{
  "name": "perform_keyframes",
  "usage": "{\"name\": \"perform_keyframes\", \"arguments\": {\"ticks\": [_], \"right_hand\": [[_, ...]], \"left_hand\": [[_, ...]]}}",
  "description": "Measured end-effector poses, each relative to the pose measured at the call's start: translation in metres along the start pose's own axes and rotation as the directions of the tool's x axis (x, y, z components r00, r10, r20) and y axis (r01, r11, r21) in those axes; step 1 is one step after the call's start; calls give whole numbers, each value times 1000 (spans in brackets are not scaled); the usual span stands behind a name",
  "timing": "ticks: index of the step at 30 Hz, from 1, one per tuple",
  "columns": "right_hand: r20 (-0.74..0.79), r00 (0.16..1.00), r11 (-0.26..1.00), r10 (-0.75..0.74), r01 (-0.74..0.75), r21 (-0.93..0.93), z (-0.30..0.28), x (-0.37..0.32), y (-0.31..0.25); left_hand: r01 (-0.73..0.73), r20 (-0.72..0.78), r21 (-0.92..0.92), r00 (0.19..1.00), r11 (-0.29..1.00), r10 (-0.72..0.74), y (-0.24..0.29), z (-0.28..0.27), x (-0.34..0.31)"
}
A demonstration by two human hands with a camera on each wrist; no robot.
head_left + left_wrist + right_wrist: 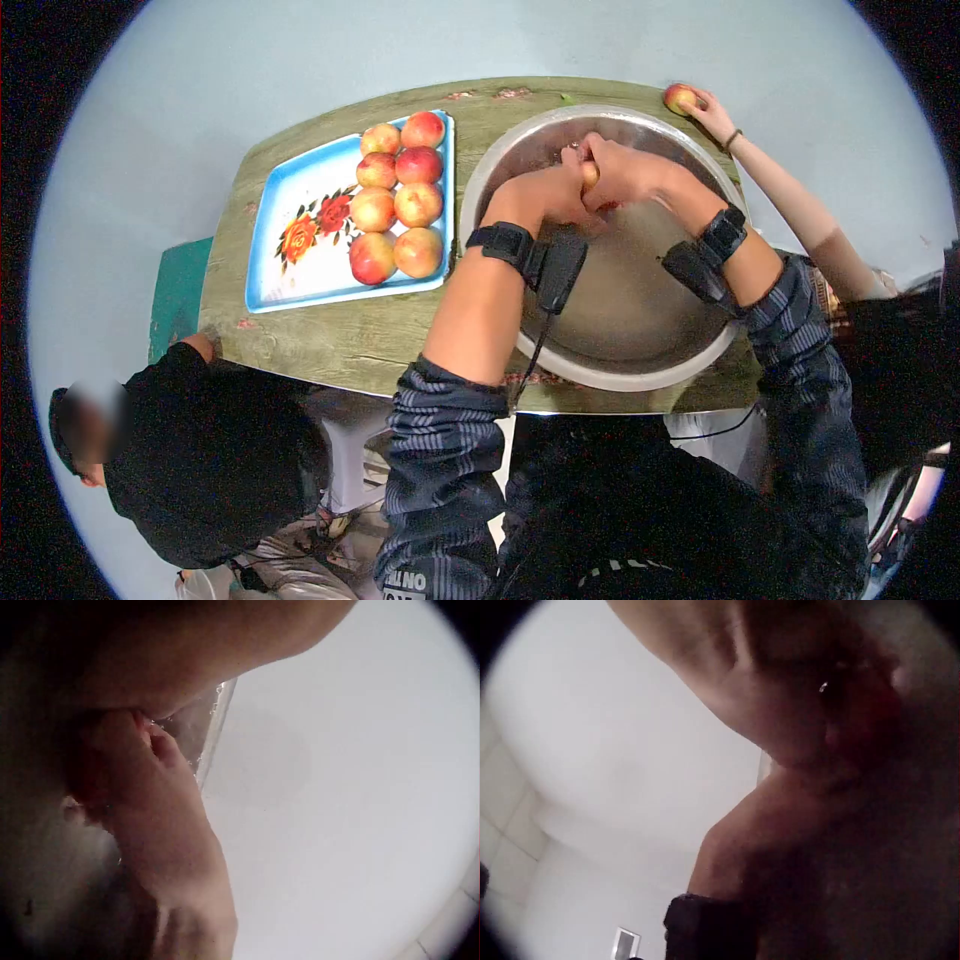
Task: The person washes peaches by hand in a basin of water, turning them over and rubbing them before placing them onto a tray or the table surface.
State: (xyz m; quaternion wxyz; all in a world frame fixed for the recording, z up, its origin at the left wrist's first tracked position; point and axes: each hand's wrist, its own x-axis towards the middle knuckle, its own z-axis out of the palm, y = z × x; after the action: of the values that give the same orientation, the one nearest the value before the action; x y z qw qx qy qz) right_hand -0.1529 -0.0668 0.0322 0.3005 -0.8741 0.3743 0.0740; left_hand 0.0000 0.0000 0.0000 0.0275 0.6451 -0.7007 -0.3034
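Note:
My left hand (552, 195) and right hand (635, 172) meet over the far part of a wide metal basin (482, 285) of cloudy water (630, 300). Between them they grip a red-and-yellow nectarine (590, 176), mostly hidden by the fingers. Its dark red side (866, 724) shows dimly in the right wrist view. Wet fingers close around it in the left wrist view, near the basin's wall (201, 735). To the left, a blue-rimmed floral tray (290, 205) holds several nectarines (373, 209) in two columns along its right side.
At the back right, another person's hand (712, 115) holds a nectarine (679, 98) beside the basin. A person in black (215, 450) sits at the left, a hand at the edge of the wooden table (330, 345). Black wrist cameras (562, 272) with cables hang from both my wrists.

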Motion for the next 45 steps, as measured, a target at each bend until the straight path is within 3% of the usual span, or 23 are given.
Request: {"name": "perform_keyframes", "arguments": {"ticks": [2, 3, 5, 8, 11, 14, 17, 18, 21, 24, 27, 30, 33, 36, 40, 45], "right_hand": [[74, 991, 992, -115, 111, 62, 0, -13, 3], [12, 992, 992, -122, 122, 37, -27, -4, 5], [88, 994, 995, -61, 54, 88, -22, -14, 4], [87, 990, 993, 113, -115, 21, -13, -23, -11], [108, 988, 975, 111, -88, -205, -20, -31, -23], [113, 986, 942, 127, -84, -325, -30, -33, -23], [162, 964, 974, 212, -195, -117, -21, -22, 0], [12, 977, 976, 212, -211, -49, -22, -31, -7], [37, 969, 969, 242, -241, -47, -17, -25, -2], [38, 974, 974, 223, -222, -33, -25, -34, -6], [-9, 995, 992, 100, -99, 83, -22, -29, 5], [26, 995, 978, 98, -101, 180, -21, -19, 13], [-45, 997, 982, 64, -55, 182, -20, -17, 17], [-44, 999, 999, 17, -16, 33, -24, -19, 14], [-41, 996, 997, 74, -74, 4, -33, -37, 0], [50, 997, 998, 57, -57, -1, -46, -36, 5]], "left_hand": [[-111, -20, -142, 994, 984, 109, 5, 8, -15], [-115, -147, -4, 983, 993, 113, 11, -18, -2], [-48, -239, 105, 968, 993, 72, 26, -9, -16], [29, -189, 289, 982, 957, 28, 43, -7, -20], [82, -258, 370, 966, 925, 17, 45, -5, -15], [-120, -324, 362, 914, 925, 246, 41, -6, -9], [-352, -360, 96, 860, 931, 362, 35, 6, 1], [-354, -351, 25, 872, 935, 340, 33, 5, 1], [-326, -297, -111, 913, 939, 281, 32, 1, 1], [-252, -282, -153, 938, 955, 202, 39, -3, -4], [-143, -240, -116, 964, 983, 112, 48, -11, -14], [-190, -297, -143, 944, 971, 141, 39, -11, -11], [-290, -329, -273, 924, 917, 194, 37, -7, -6], [-352, -372, -281, 898, 893, 236, 30, -1, 3], [-326, -370, -176, 896, 929, 244, 34, -8, 1], [-355, -440, -226, 868, 907, 230, 27, -10, 7]]}}
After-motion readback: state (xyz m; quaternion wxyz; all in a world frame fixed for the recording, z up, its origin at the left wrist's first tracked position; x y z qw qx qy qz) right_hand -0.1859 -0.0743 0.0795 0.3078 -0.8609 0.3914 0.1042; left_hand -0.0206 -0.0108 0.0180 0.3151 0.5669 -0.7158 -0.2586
